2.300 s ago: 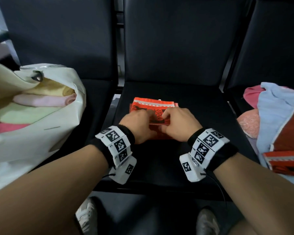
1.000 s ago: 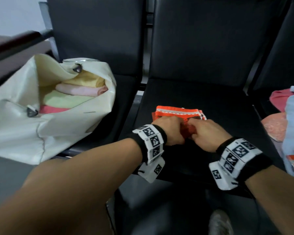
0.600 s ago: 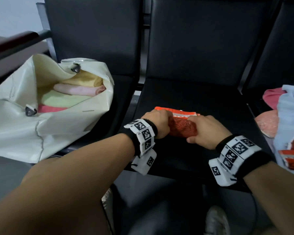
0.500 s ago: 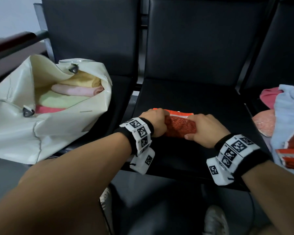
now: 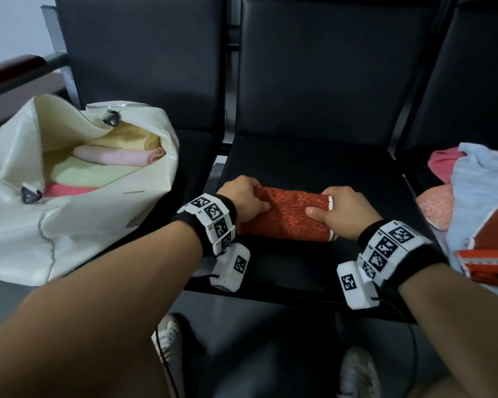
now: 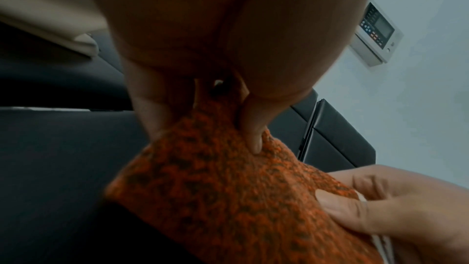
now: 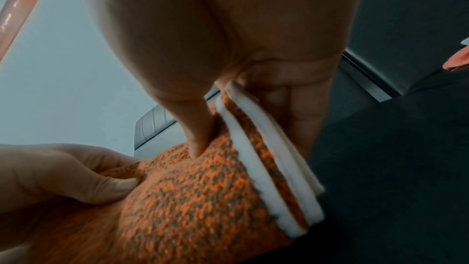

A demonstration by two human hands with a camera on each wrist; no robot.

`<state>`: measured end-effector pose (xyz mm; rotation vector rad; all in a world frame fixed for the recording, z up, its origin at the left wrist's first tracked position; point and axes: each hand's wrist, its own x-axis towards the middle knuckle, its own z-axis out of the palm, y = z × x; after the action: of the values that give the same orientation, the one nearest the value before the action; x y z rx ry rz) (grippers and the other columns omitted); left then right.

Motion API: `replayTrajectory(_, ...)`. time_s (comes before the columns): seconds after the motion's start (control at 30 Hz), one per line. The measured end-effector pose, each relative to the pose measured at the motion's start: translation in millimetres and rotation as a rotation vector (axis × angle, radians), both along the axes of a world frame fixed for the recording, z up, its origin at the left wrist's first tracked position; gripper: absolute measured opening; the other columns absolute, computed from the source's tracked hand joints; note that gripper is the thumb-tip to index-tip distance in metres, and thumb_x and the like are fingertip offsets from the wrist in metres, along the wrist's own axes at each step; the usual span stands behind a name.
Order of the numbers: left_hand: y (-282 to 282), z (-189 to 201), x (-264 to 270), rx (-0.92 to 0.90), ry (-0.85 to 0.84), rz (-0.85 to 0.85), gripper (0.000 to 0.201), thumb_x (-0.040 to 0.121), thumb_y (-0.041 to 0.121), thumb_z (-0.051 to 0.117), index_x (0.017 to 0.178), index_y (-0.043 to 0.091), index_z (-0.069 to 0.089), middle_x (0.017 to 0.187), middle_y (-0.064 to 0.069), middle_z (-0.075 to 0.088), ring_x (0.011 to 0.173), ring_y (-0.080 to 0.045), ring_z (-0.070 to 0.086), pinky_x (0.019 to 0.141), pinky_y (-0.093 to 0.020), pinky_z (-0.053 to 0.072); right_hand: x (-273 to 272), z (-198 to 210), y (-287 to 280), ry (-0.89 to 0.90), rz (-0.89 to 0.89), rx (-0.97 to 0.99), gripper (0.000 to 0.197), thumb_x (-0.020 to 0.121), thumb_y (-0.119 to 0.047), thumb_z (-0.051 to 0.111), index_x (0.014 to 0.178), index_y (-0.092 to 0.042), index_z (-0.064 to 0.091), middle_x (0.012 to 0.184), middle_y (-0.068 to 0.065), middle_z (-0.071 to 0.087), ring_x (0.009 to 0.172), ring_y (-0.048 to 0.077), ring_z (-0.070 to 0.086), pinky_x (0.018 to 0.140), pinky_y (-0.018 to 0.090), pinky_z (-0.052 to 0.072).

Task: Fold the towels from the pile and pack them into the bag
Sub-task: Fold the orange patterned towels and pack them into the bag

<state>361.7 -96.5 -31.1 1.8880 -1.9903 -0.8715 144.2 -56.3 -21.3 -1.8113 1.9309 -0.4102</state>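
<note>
Head view: the towel (image 5: 283, 215) lies crosswise on the seat (image 5: 314, 168); left hand (image 5: 243, 198) and right hand (image 5: 344, 212) pinch its ends, the bag (image 5: 78, 219) nearer the left.

Black seats (image 5: 299, 168): bag (image 5: 69, 225), orange towel (image 5: 285, 219), pile (image 5: 477, 196).

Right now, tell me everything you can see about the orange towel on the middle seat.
The orange towel is a nubby terry cloth, orange flecked with darker thread, with white bands along its right end. It is folded into a compact thick bundle lying crosswise near the front of the black seat. The left hand grips its left end and the right hand its right end, each thumb pressing on top with fingers wrapped round the far side. Whether it is lifted off the seat is unclear.
</note>
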Motion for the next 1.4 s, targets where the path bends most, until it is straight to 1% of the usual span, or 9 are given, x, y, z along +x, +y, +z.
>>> replayTrajectory(0.3, 0, -3, -2, 0.012, -0.072, -0.039, 0.021, 0.096, 0.041, 0.064, 0.110, 0.026, 0.060, 0.115, -0.003, 0.065, 0.111, -0.026, 0.062, 0.096, -0.039, 0.052, 1, -9, -7, 0.100, 0.000, 0.083, 0.039, 0.095, -0.049, 0.061, 0.106, -0.012, 0.061, 0.104, 0.008, 0.066, 0.093, 0.024, 0.065, 0.082, 0.039, 0.054)
replayTrajectory(0.5, 0, -5, -5, 0.013, -0.094, -0.025, 0.034, 0.095, 0.046, 0.064, 0.122, 0.026, 0.060, 0.120, -0.005, 0.065, 0.111, -0.026, 0.063, 0.097, -0.043, 0.053, 3, -8, -9, 0.125, -0.040, 0.129, 0.040, 0.097, -0.049, 0.057, 0.105, -0.010, 0.060, 0.104, 0.009, 0.066, 0.092, 0.025, 0.065, 0.087, 0.045, 0.055)
replayTrajectory(0.7, 3, -8, -10, -0.065, -0.183, -0.041, 0.050, 0.090, 0.036, 0.070, 0.135, 0.032, 0.050, 0.140, -0.006, 0.050, 0.123, -0.029, 0.055, 0.100, -0.040, 0.049, 8, -8, -6, 0.147, -0.084, 0.079, 0.054, 0.092, -0.043, 0.068, 0.131, -0.011, 0.046, 0.121, 0.011, 0.060, 0.110, 0.028, 0.061, 0.091, 0.041, 0.052)
replayTrajectory(0.77, 9, -5, -12, -0.215, -0.283, -0.117, 0.053, 0.089, 0.027, 0.067, 0.138, 0.036, 0.049, 0.148, -0.005, 0.037, 0.132, -0.034, 0.042, 0.107, -0.042, 0.043, 11, -8, -5, 0.167, -0.070, 0.027, 0.057, 0.093, -0.037, 0.069, 0.136, -0.010, 0.044, 0.130, 0.012, 0.054, 0.118, 0.029, 0.056, 0.095, 0.039, 0.047)
replayTrajectory(0.87, 21, 6, -24, -0.571, -0.471, -0.362, 0.037, 0.091, 0.025, 0.054, 0.126, 0.034, 0.062, 0.140, 0.001, 0.046, 0.130, -0.030, 0.037, 0.102, -0.043, 0.038, 15, -9, -3, 0.201, -0.045, -0.059, 0.050, 0.091, -0.031, 0.071, 0.132, -0.014, 0.048, 0.133, 0.011, 0.047, 0.120, 0.031, 0.052, 0.097, 0.038, 0.044)
replayTrajectory(0.93, 28, 9, -32, -0.477, -0.483, -0.452, 0.033, 0.093, 0.037, 0.055, 0.125, 0.031, 0.063, 0.132, 0.001, 0.054, 0.124, -0.027, 0.045, 0.099, -0.042, 0.039, 16, -10, -2, 0.237, -0.032, -0.117, 0.041, 0.091, -0.028, 0.072, 0.126, -0.017, 0.054, 0.131, 0.009, 0.046, 0.121, 0.033, 0.049, 0.100, 0.039, 0.042)
replayTrajectory(1.07, 29, 2, -33, -0.247, -0.505, -0.480, 0.061, 0.086, 0.062, 0.065, 0.136, 0.029, 0.053, 0.132, 0.002, 0.054, 0.123, -0.023, 0.052, 0.094, -0.040, 0.046, 22, -10, 4, 0.298, 0.040, -0.211, 0.028, 0.093, -0.025, 0.068, 0.120, -0.019, 0.063, 0.127, 0.003, 0.052, 0.120, 0.028, 0.048, 0.100, 0.036, 0.043)
replayTrajectory(1.2, 30, -3, -28, -0.235, -0.501, -0.480, 0.069, 0.081, 0.045, 0.076, 0.140, 0.028, 0.044, 0.129, 0.000, 0.053, 0.119, -0.025, 0.056, 0.093, -0.040, 0.049, 31, -3, 14, 0.289, 0.170, -0.209, 0.030, 0.095, -0.027, 0.060, 0.124, -0.020, 0.062, 0.123, 0.000, 0.055, 0.115, 0.021, 0.054, 0.090, 0.030, 0.041)
replayTrajectory(1.4, 32, -9, -32, -0.280, -0.530, -0.466, 0.067, 0.084, 0.032, 0.075, 0.141, 0.021, 0.042, 0.127, -0.003, 0.055, 0.115, -0.028, 0.060, 0.087, -0.040, 0.049, 40, 2, 24, 0.424, 0.320, -0.015, 0.046, 0.084, -0.026, 0.064, 0.128, -0.018, 0.054, 0.122, -0.001, 0.058, 0.112, 0.023, 0.059, 0.085, 0.035, 0.049)
